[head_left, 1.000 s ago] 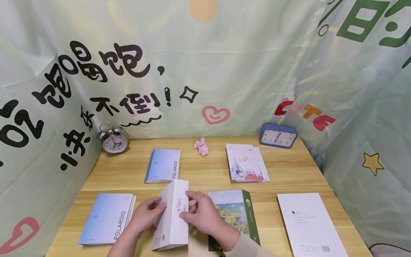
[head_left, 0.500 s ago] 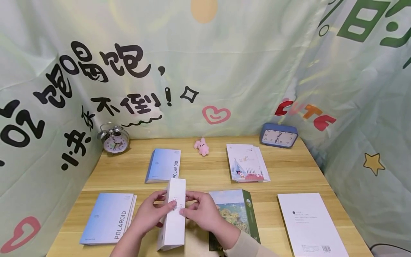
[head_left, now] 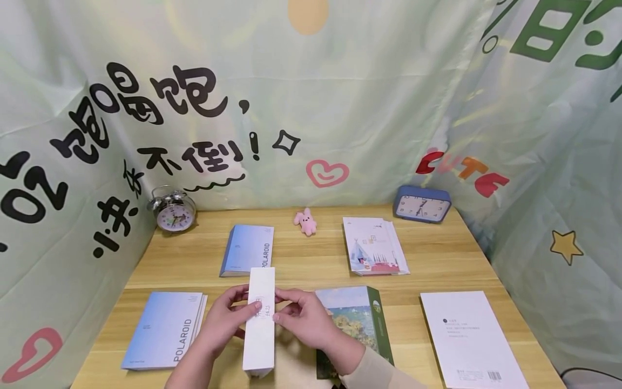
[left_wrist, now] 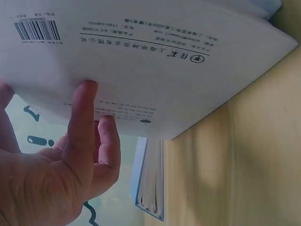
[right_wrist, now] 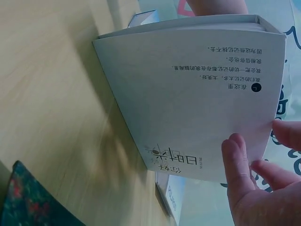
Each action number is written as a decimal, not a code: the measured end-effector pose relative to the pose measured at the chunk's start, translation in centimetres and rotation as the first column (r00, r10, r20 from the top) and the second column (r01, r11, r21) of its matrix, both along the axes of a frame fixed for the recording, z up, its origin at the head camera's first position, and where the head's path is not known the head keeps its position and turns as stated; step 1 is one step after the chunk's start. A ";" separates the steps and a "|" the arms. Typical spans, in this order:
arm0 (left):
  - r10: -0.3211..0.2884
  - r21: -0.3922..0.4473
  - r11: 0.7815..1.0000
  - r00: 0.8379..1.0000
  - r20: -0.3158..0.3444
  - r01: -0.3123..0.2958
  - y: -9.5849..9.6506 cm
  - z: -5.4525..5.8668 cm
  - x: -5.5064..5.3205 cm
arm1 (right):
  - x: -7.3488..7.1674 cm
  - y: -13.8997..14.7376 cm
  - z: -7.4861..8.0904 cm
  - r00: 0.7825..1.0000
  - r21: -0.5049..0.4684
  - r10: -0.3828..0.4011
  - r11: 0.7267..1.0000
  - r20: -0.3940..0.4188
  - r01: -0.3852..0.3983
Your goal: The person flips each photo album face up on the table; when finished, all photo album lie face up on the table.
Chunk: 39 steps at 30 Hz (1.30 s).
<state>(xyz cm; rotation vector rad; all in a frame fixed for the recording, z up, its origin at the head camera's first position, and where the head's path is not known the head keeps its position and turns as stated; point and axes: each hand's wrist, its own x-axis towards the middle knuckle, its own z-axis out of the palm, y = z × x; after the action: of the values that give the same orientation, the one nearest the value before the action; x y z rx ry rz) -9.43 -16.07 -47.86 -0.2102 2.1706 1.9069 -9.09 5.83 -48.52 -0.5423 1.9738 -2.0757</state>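
Observation:
A white photo album (head_left: 259,346) stands on edge near the front of the table, its printed spine toward the head camera. My left hand (head_left: 218,324) grips its left side, the thumb on the spine. My right hand (head_left: 308,321) holds the right side, thumb and fingers at the spine edge and cover. In the left wrist view, fingers (left_wrist: 82,122) touch the cover that carries a barcode. The right wrist view shows fingers (right_wrist: 237,162) against the other printed cover. Beside the right hand lies an album with a painted cover (head_left: 349,316) and green spine, partly hidden by the forearm.
Blue POLAROID albums lie at front left (head_left: 162,329) and behind the hands (head_left: 248,248). A white illustrated album stack (head_left: 373,246) and a white barcoded album (head_left: 471,337) lie to the right. At the back stand a twin-bell clock (head_left: 174,210), pink toy (head_left: 305,222) and blue clock (head_left: 421,204).
The white album has turned from showing its side cover to facing spine-up, and moved slightly left. My left thumb has shifted onto the spine.

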 end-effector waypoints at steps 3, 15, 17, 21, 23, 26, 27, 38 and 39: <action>0.000 0.014 1.000 1.000 -0.006 0.000 -0.2 -0.1 -0.2 | -0.1 0.0 -0.1 1.000 0.005 0.018 1.000 -0.013 -0.018; 0.005 0.113 0.994 1.000 -0.010 -0.004 -0.8 -0.7 -0.5 | 0.0 -0.4 -0.8 1.000 0.110 0.012 0.994 0.005 -0.012; 0.009 0.126 0.992 1.000 -0.010 -0.007 -0.9 -0.8 -0.5 | -0.1 -0.5 -1.0 0.999 0.151 0.010 0.988 0.030 -0.015; 0.013 0.155 0.988 1.000 -0.006 -0.012 -1.3 -0.9 -0.5 | 0.0 -0.6 -1.4 0.998 0.246 -0.012 0.969 0.058 -0.003; 0.015 0.163 0.987 1.000 0.003 -0.015 -1.5 -0.9 -0.4 | 0.0 -0.6 -1.5 0.998 0.289 -0.023 0.957 0.061 0.005; 0.022 0.160 0.987 1.000 0.009 -0.023 -1.9 -1.0 -0.2 | 0.0 -0.6 -1.6 0.998 0.355 -0.037 0.935 0.054 0.016; 0.027 0.159 0.987 1.000 0.009 -0.028 -2.0 -1.0 -0.1 | 0.0 -0.7 -1.7 0.998 0.383 -0.039 0.924 0.049 0.018; 0.115 -0.016 0.993 0.993 -0.016 -0.115 -2.8 -1.6 0.1 | 0.0 -0.8 -2.3 1.000 0.610 -0.014 0.793 0.002 0.010; 0.120 -0.043 0.992 0.993 -0.017 -0.121 -2.8 -1.7 0.1 | 0.0 -0.9 -2.4 1.000 0.630 -0.012 0.777 -0.013 0.018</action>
<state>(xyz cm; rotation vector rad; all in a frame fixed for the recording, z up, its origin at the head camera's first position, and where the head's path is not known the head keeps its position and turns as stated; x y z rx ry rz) -9.32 -18.89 -49.55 -0.3444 2.2589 1.9295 -9.11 4.92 -50.89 -0.3836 2.4925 -1.2635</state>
